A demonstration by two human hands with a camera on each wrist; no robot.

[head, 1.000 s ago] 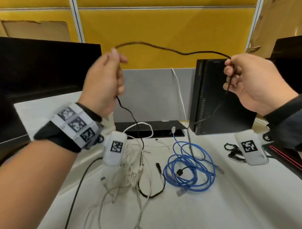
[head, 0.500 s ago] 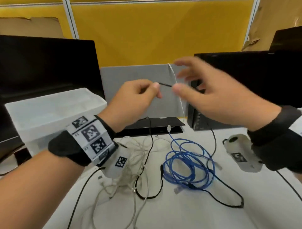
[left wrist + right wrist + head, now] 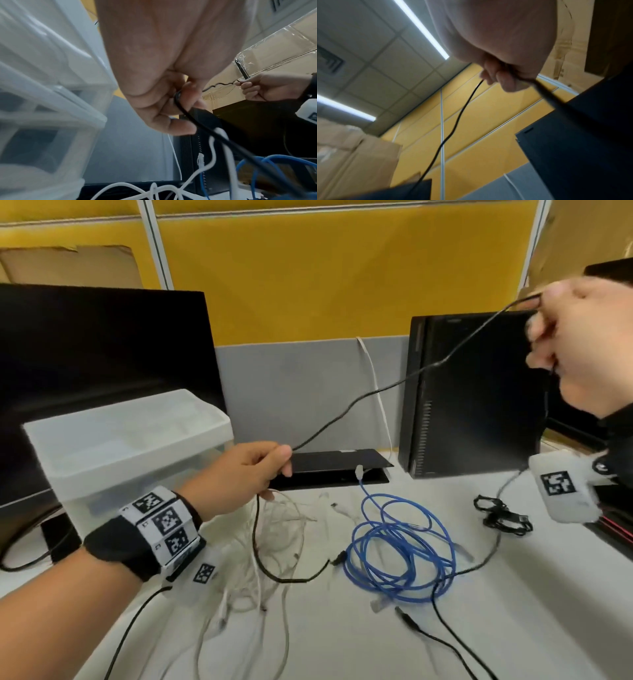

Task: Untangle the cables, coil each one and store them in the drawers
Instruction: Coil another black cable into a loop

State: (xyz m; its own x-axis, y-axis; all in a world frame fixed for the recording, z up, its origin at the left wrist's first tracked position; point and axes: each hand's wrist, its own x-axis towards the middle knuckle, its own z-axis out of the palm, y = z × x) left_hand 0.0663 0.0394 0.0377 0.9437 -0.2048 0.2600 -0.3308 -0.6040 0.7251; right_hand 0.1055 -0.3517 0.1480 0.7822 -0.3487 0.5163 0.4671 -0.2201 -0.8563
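A thin black cable (image 3: pixel 394 386) stretches taut between my two hands. My left hand (image 3: pixel 253 470) pinches it low, just above the desk by the drawer unit; the left wrist view shows the black cable (image 3: pixel 185 112) running through its curled fingers. My right hand (image 3: pixel 579 350) grips the cable high at the right, and the right wrist view shows the cable (image 3: pixel 462 115) leaving its closed fingers (image 3: pixel 501 79). The slack runs down over the blue cable bundle (image 3: pixel 400 549). A tangle of white cables (image 3: pixel 270 542) lies below my left hand. The translucent drawer unit (image 3: pixel 113 446) stands at the left.
A black monitor (image 3: pixel 85 364) stands behind the drawer unit, and a black computer tower (image 3: pixel 472 395) at the right. A small bundled black cable (image 3: pixel 503 515) lies by the tower. A flat black desk panel (image 3: pixel 335 463) sits at the back centre. Yellow partition behind.
My right hand took hold of the cable near my left hand and pulled up and to the right. My left hand dropped lower towards the desk, so the cable now slants between them.
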